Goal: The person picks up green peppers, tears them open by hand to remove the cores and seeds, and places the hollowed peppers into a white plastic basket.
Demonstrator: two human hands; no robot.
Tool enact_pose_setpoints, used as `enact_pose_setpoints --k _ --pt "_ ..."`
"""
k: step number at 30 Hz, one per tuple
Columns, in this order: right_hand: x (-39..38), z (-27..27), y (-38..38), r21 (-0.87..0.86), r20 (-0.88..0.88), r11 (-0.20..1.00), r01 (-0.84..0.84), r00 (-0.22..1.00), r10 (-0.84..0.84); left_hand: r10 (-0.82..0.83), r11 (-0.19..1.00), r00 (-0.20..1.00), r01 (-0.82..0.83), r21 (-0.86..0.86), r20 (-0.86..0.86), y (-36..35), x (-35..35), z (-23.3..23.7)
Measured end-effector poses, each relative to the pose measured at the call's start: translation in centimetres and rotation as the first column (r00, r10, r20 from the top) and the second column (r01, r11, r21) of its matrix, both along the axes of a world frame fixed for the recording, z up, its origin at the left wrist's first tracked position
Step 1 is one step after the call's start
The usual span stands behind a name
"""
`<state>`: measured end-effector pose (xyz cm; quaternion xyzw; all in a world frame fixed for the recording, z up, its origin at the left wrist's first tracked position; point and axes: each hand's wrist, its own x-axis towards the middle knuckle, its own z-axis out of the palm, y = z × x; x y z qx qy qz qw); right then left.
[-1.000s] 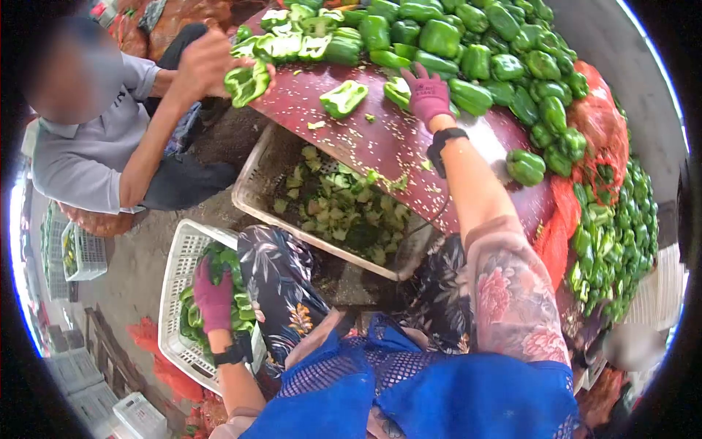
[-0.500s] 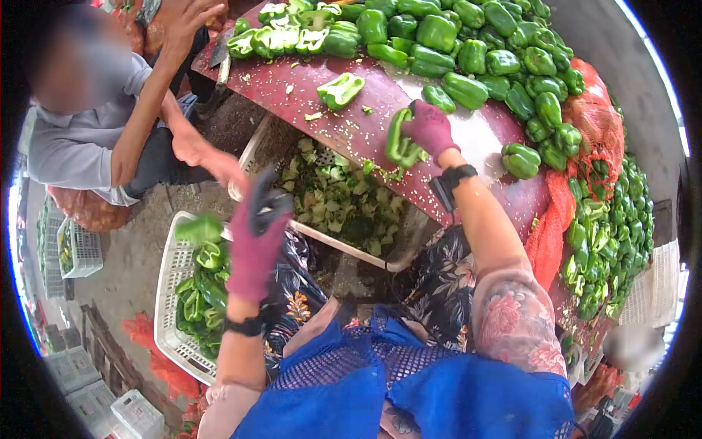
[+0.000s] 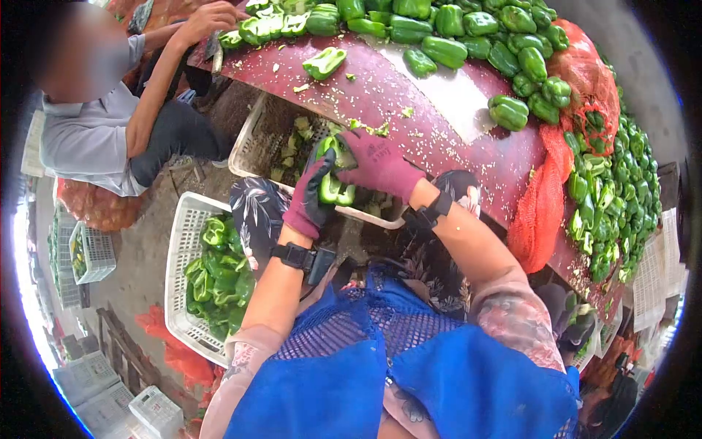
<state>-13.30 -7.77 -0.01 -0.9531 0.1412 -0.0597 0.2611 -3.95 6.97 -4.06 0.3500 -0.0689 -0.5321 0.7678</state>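
Note:
A cut green bell pepper [image 3: 330, 192] is held over the crate of scraps, its pale inside partly showing. My left hand [image 3: 311, 192], in a purple and black glove, wraps round its left side. From the right, my right hand [image 3: 379, 165], gloved in purple, closes its fingers on the pepper's upper part; the fingertips are partly hidden. Below both hands stands the scrap crate [image 3: 238, 157], holding leafy green trimmings. Another cut pepper [image 3: 325, 64] lies on the red table [image 3: 439, 150] beyond my hands.
Whole green peppers [image 3: 446, 51] are heaped along the table's far side. A white basket [image 3: 175, 267] of cut peppers stands at my left. Red netting [image 3: 537, 212] hangs over the table's right edge. A co-worker [image 3: 95, 146] sits at the left, one hand near cut peppers.
My left hand has come from above the white basket, where a blurred pepper was falling, to the held pepper. My right hand brought that pepper off the table toward me. The co-worker's hands moved to the table.

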Motion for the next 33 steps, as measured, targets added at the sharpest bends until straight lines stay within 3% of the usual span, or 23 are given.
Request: enact_pose_setpoints --k 3,6,9,12,14,16,18,20,21,22,24,25,26,28,29,30,31,32,33 --pt "0.0 0.9 0.3 -0.094 -0.069 0.995 -0.045 0.997 0.038 -0.057 0.997 0.988 0.050 0.056 0.142 0.8 0.2 -0.1" --pt "0.4 -0.4 0.4 -0.060 0.059 0.998 -0.016 0.998 0.020 -0.100 0.992 0.981 0.086 0.090 0.168 1.3 0.3 2.6" --pt "0.1 -0.8 -0.2 0.342 0.169 0.939 -0.038 0.985 -0.022 -0.139 0.987 0.952 0.111 0.118 0.274 2.2 0.4 3.9" --pt "0.5 -4.1 -1.1 0.692 0.207 0.721 -0.034 0.966 -0.153 -0.174 0.984 0.867 0.167 0.056 0.467 2.6 0.7 3.0" --pt "-0.1 -4.6 -1.9 0.849 0.102 0.528 -0.022 0.987 -0.122 -0.162 0.986 0.951 0.143 0.090 0.263 1.9 0.6 2.7" --pt "-0.6 -5.1 -2.0 0.953 0.047 0.303 -0.012 0.993 -0.109 -0.185 0.982 0.944 0.168 0.084 0.272 1.6 1.0 1.8" --pt "-1.6 -5.4 -1.6 0.674 0.412 0.675 -0.300 0.911 -0.007 -0.217 0.975 0.934 0.195 0.104 0.283 1.5 1.1 1.4" --pt "-2.7 -5.4 -0.6 0.189 0.651 0.870 -0.456 0.721 0.237 -0.229 0.973 0.948 0.218 0.074 0.221 1.3 1.4 0.7" --pt "-2.5 -5.8 -0.4 0.784 0.473 0.385 -0.488 0.870 0.140 -0.196 0.980 0.955 0.188 0.059 0.224 1.3 1.5 0.3" --pt "-2.2 -5.9 -0.2 0.952 0.136 -0.273 -0.138 0.990 -0.027 -0.162 0.987 0.959 0.158 0.036 0.233 1.1 1.8 0.2" --pt "-1.3 -5.2 -2.1 0.683 0.136 -0.730 -0.031 0.987 0.086 -0.047 0.992 0.986 0.026 0.127 0.163 1.8 1.9 0.9" --pt "-1.5 -5.7 -2.4 0.881 0.107 -0.460 -0.113 0.993 -0.038 -0.001 0.984 0.992 -0.022 0.179 0.129 2.0 1.7 1.2" --pt "-1.8 -5.8 -2.6 0.899 0.040 -0.431 -0.082 0.994 -0.104 0.027 0.974 0.998 -0.040 0.223 0.063 2.2 2.2 0.5" --pt "-1.4 -4.1 -2.4 0.931 -0.084 -0.365 -0.009 0.967 -0.238 0.080 0.985 0.993 -0.093 0.148 0.093 2.0 1.8 1.9" --pt "-1.1 -3.8 -2.4 0.997 -0.029 0.060 0.038 0.988 -0.155 0.110 0.978 0.979 -0.138 0.155 0.173 1.9 1.8 2.0" --pt "-0.8 -3.5 -2.3 0.797 -0.060 0.599 0.075 0.997 -0.045 0.118 0.978 0.955 -0.160 0.136 0.273 2.1 1.8 3.5" --pt "-0.5 -3.2 -2.3 0.460 -0.122 0.885 0.075 0.992 -0.020 0.125 0.979 0.921 -0.176 0.106 0.369 2.4 1.4 6.4" --pt "0.1 -0.8 -2.0 0.078 -0.433 0.996 0.042 0.901 -0.004 0.132 0.980 0.878 -0.185 0.072 0.459 2.6 1.0 8.9" --pt "1.3 -2.7 -3.2 0.194 -0.556 0.981 -0.012 0.823 0.120 0.155 0.971 0.843 -0.226 0.078 0.516 3.2 1.3 10.4"
